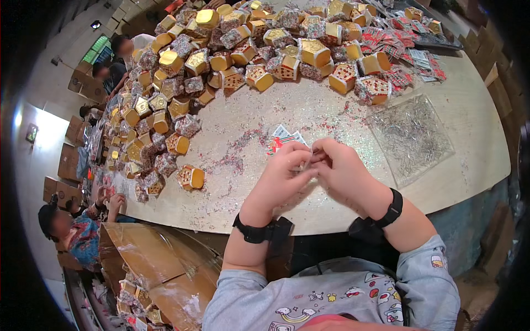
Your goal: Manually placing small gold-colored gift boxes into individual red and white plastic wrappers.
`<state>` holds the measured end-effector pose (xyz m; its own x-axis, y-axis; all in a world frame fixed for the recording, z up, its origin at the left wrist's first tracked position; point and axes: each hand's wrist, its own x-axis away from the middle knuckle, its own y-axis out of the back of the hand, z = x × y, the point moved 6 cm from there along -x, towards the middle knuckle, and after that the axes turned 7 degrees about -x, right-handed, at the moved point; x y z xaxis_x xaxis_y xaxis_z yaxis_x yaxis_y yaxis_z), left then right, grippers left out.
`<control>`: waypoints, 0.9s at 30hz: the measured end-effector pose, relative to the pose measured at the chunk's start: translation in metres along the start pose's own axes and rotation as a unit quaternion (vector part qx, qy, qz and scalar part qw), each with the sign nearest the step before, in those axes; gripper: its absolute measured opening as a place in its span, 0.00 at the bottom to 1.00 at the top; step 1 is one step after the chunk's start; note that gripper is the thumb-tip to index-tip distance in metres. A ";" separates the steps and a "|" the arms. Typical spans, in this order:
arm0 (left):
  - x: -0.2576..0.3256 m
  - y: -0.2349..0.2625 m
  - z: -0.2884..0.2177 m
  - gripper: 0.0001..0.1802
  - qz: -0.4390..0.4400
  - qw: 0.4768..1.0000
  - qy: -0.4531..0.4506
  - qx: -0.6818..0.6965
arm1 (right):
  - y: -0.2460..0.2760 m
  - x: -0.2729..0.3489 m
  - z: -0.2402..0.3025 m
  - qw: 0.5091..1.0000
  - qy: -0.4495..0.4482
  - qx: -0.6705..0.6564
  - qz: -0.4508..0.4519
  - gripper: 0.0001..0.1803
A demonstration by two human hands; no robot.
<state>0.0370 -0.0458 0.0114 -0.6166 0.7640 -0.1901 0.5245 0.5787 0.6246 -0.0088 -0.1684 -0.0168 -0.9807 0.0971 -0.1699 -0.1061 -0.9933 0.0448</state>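
My left hand (290, 172) and my right hand (346, 170) meet over the table, fingertips pinched close together. Something small and thin, perhaps clear, shows between them, but the fingers hide what it is. Just beyond my left hand lie a few small cards (280, 141) in white, red and green, partly covered by that hand. Glitter and red specks are scattered around them on the pale table (243, 207). One house-shaped ornament (191, 177), gold with red dots and a white edge, sits apart to the left.
Glittery gold house ornaments (259, 77) heap along the far and left table. A clear tray (427, 169) of thin metal pieces lies right. Packs of red-and-white cards (386, 41) pile at the far right. An open cardboard box (149, 251) stands lower left; co-workers (72, 234) are beyond.
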 end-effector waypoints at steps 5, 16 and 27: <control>-0.002 0.007 -0.006 0.09 -0.047 0.997 -0.065 0.017 | 0.008 0.003 0.016 0.998 0.060 0.022 -0.029 0.14; -0.003 0.004 -0.010 0.06 -0.071 0.996 -0.057 -0.018 | 0.000 0.006 -0.001 0.974 -0.073 -0.204 0.063 0.23; 0.012 0.019 -0.013 0.09 -0.201 0.969 -0.137 0.038 | 0.003 0.004 -0.011 0.897 -0.180 -0.399 0.064 0.23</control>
<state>0.0321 -0.0294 0.0308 -0.6069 0.5131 -0.6069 0.3219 0.8569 0.4026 -0.0113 -0.1712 -0.0279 -0.9812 -0.1492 0.1223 0.0208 -0.7120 -0.7019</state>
